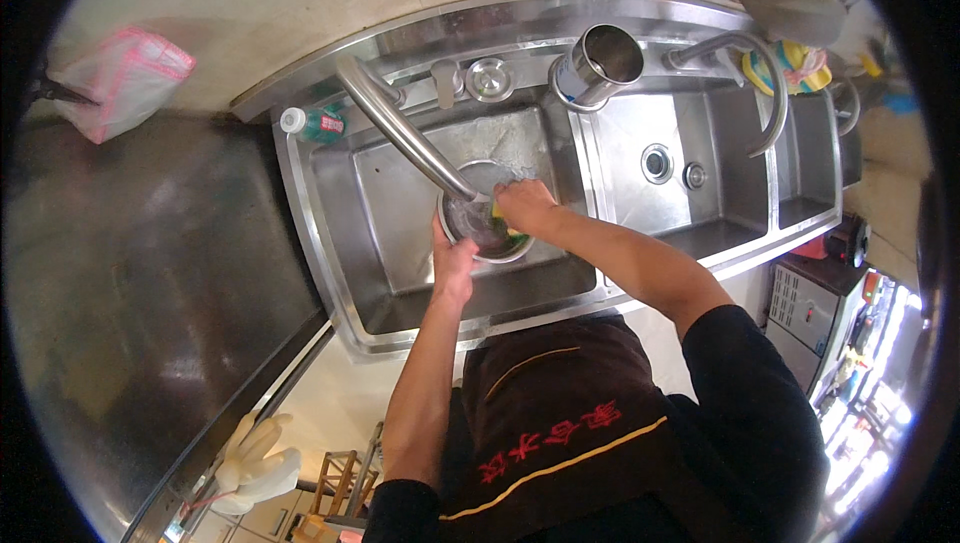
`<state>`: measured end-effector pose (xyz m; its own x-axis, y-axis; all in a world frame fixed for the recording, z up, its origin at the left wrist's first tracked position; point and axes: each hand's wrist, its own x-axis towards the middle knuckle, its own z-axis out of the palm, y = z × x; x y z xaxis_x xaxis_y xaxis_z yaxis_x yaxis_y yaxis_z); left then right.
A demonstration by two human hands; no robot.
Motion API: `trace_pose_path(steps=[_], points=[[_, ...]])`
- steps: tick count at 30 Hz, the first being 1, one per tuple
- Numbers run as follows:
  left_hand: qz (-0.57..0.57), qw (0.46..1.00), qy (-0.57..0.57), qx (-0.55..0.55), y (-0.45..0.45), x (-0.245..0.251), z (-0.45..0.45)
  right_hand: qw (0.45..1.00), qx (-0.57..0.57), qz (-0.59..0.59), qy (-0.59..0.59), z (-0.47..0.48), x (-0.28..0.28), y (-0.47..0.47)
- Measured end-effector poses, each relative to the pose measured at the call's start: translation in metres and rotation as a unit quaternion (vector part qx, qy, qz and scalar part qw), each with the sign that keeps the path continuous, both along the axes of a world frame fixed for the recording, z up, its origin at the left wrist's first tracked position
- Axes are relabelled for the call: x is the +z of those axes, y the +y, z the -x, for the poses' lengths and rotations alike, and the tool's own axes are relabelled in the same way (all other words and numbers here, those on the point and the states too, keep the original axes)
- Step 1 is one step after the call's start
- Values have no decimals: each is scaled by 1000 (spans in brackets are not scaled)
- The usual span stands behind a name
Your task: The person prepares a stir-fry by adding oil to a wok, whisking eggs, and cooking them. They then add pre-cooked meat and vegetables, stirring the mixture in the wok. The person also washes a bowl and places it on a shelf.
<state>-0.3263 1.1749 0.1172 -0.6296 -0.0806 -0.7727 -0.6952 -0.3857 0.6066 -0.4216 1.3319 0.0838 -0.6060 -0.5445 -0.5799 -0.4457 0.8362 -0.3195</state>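
My left hand [452,261] grips the near left rim of a round metal bowl [501,256], held tilted in the left sink basin [397,243]. With fingers curled, my right hand [525,205] holds a yellow-green sponge [516,234] against the bowl's inner right side; most of the sponge is hidden by the hand. The spout of a curved steel faucet [409,134] ends directly above the bowl. Water lies in the bowl and splashes on the basin floor just behind it.
A small bottle with a white cap [319,124] lies at the basin's back left corner. A steel cylindrical container [600,66] stands behind the divider. To the right are another basin [637,190] and a second faucet [776,104]. A dark worktop [157,258] adjoins on the left.
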Motion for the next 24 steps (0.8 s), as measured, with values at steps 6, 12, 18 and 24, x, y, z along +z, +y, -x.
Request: trace_pose_path(steps=[6,12,18,24], points=[[-96,993,-66,22,12,-12,-9,947,-222,218,-77,-10,-7,-14],[-262,961,-33,75,1,-34,-10,937,-147,238,-210,-16,4,-22],[-107,991,-27,72,0,-21,-4,993,-14,52,-103,-5,-1,0],[-155,985,-52,57,12,-19,-8,987,-104,110,45,4,-30,-6]])
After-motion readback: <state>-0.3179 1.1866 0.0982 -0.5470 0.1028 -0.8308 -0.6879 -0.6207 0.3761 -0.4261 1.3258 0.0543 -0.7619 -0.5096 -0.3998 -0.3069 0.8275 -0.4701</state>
